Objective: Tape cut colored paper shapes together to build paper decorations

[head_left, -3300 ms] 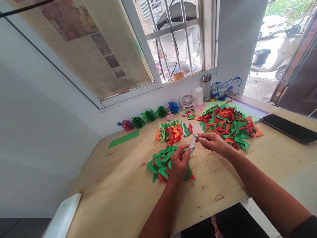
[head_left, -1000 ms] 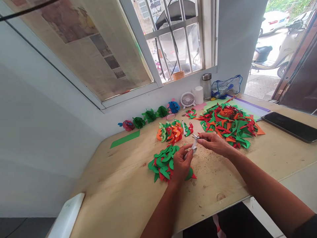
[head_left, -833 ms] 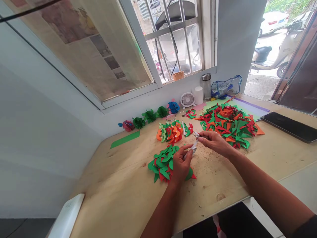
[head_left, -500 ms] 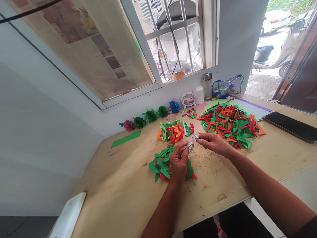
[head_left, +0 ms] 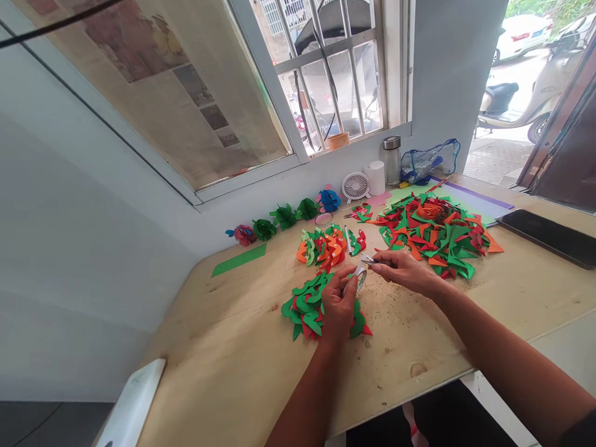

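Note:
A roll of white tape [head_left: 361, 282] is gripped upright in my left hand [head_left: 339, 301], its free end standing up from the roll. My right hand [head_left: 404, 271] is closed around small metal scissors [head_left: 367, 260], whose tips are at the tape's free end; I cannot tell if they touch it. Under and behind my left hand lies a heap of green and red cut shapes [head_left: 307, 304]. Just beyond, a smaller pile of orange and green shapes [head_left: 326, 245] has small white patches on it, with a white pen [head_left: 347, 239] alongside.
A large heap of green, red and orange scraps [head_left: 433, 236] covers the right side, near a black phone [head_left: 549, 238]. Along the wall stand green paper flowers [head_left: 284, 216], a small white fan [head_left: 356, 186], a glass bottle [head_left: 392, 162] and a clear pouch [head_left: 431, 162].
The scissors' blades, spread apart earlier, now look closer together at the tape's end. Both hands have hardly moved; the whole view has shifted slightly.

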Action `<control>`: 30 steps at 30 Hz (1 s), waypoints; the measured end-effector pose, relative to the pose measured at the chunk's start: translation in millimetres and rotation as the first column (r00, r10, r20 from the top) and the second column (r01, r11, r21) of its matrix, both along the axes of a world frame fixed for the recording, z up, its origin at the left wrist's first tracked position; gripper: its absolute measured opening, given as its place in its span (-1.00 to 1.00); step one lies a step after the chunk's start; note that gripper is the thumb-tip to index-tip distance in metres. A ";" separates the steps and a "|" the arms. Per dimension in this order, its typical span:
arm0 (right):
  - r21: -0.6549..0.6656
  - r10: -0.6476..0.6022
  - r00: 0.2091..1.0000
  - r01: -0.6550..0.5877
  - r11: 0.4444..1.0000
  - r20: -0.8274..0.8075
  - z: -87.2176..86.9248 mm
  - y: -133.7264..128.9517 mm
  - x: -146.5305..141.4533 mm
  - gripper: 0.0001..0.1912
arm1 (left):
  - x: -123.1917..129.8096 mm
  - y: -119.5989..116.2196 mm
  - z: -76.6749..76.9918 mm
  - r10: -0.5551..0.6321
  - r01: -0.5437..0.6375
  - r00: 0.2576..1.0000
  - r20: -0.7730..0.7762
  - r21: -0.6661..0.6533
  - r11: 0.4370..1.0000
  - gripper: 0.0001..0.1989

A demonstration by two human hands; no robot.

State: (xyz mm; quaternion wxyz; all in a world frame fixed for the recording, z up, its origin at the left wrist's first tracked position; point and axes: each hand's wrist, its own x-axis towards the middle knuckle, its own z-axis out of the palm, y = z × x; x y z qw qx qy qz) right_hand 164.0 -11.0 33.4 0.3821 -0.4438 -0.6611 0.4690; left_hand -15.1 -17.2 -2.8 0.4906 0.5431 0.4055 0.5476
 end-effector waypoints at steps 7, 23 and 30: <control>0.019 -0.074 0.997 0.073 0.997 0.015 1.8 -0.9 -2.2 -0.57 | 1.1 -0.3 -0.2 0.008 -0.008 1.000 0.001 0.006 1.000 -0.65; 0.145 -0.136 0.982 0.117 0.982 0.130 -8.2 4.3 1.4 -0.57 | 0.8 2.0 -2.9 -0.045 0.043 0.998 -0.038 -0.042 0.998 -0.61; 0.196 -0.189 0.966 0.154 0.968 0.179 -7.6 4.4 0.7 -0.57 | 0.7 2.5 -3.5 -0.043 0.042 0.999 -0.034 -0.030 0.999 -0.62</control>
